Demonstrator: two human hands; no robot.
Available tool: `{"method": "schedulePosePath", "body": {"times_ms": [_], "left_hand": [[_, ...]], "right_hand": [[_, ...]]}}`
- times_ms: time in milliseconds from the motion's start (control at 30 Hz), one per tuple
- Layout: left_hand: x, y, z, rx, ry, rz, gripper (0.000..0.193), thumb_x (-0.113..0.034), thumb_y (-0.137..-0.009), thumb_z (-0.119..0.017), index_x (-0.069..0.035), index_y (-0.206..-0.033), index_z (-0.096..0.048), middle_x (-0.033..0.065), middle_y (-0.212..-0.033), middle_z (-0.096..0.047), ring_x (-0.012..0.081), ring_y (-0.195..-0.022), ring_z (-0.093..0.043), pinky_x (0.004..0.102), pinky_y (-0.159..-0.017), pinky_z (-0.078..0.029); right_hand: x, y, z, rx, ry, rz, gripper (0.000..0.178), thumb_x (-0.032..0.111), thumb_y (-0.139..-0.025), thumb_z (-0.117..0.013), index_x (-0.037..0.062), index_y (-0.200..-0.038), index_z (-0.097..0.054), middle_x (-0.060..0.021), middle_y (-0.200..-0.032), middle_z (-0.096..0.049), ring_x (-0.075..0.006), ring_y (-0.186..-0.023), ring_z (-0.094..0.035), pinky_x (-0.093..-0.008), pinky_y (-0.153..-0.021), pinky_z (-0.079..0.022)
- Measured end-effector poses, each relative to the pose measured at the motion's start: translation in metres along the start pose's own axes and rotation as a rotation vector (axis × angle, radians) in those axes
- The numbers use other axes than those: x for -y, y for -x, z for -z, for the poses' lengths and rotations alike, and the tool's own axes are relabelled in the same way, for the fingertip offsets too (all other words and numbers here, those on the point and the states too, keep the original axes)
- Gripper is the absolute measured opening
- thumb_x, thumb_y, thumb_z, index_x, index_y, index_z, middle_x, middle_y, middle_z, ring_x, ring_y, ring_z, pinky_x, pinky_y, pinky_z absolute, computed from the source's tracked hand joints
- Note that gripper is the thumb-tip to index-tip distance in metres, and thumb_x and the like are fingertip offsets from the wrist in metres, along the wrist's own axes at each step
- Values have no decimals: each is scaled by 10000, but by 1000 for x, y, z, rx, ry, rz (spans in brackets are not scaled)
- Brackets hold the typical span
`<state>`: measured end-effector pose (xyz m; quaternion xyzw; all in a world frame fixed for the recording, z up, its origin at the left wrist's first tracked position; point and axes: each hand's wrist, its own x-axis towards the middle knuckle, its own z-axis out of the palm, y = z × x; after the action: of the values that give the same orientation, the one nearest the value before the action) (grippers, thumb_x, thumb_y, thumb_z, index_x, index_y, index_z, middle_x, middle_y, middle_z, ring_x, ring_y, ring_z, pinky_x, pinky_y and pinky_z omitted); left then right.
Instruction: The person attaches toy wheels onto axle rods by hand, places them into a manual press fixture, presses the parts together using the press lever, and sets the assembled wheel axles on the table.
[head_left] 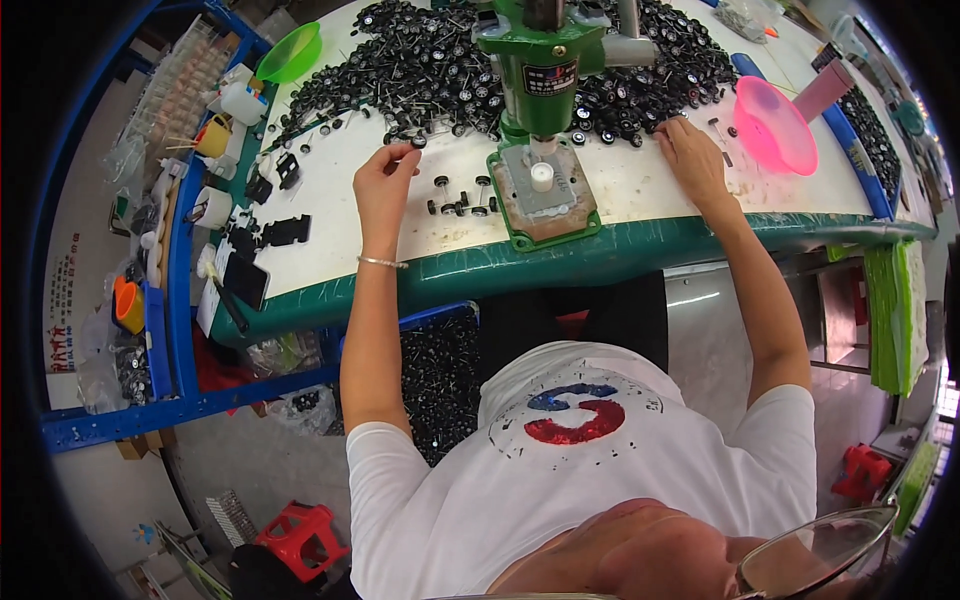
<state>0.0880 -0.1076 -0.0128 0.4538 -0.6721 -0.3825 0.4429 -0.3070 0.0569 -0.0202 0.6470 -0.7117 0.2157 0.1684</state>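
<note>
My left hand (385, 190) is closed in a pinch over the white table, and a small black wheel (418, 142) shows right at its fingertips. Whether the fingers grip that wheel or something smaller, I cannot make out. My right hand (693, 165) rests at the near edge of a heap of black toy wheels (640, 85), its fingers bent together and the tips partly hidden. Between the hands stands a green hand press (545, 85). A round white fixture (542, 177) sits on its base plate (550, 205). Several wheel-and-axle sets (463, 197) lie left of the base.
A pink bowl (770, 125) stands at the right, beside a blue tray (860, 150) of black parts. A green bowl (290, 53) lies far left. Black plastic parts (287, 231) and a phone (245, 280) are near the left edge. Below is a crate of black parts (440, 380).
</note>
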Motion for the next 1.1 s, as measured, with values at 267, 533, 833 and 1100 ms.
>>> {"method": "schedulePosePath", "body": {"times_ms": [267,533,833,1100], "left_hand": [[-45,45,-37,154,426,52,170,-34,-849,-709,24,-1009,-701,37,-850,-694,84,-743,-631,205,-687,-500],[-61,63,-66,280,512,132,167,-45,-852,-713,4,-1012,-707,31,-870,-699,83,-769,-623,220,-741,-489],[-74,65,-86,316,561,127,161,-34,-850,-711,7,-1005,-708,19,-901,-695,73,-810,-616,215,-774,-484],[-67,61,-102,248,666,25,133,-1,-822,-713,1,-955,-712,7,-861,-676,61,-769,-571,214,-745,-463]], "right_hand": [[131,-25,27,306,-1035,-174,212,163,-962,-575,-20,-1061,-616,-81,-900,-653,-157,-792,-624,-292,-724,-490],[153,-17,3,43,-720,-2,179,171,-932,-559,0,-971,-596,-153,-956,-592,-354,-866,-604,-422,-736,-494],[113,-27,-10,222,-1139,-77,260,228,-964,-545,30,-1082,-667,-74,-957,-617,-197,-791,-604,-320,-682,-487],[49,-109,59,-288,-1005,113,284,316,-972,-551,79,-1061,-680,-12,-804,-616,-95,-669,-554,-259,-649,-461]]}}
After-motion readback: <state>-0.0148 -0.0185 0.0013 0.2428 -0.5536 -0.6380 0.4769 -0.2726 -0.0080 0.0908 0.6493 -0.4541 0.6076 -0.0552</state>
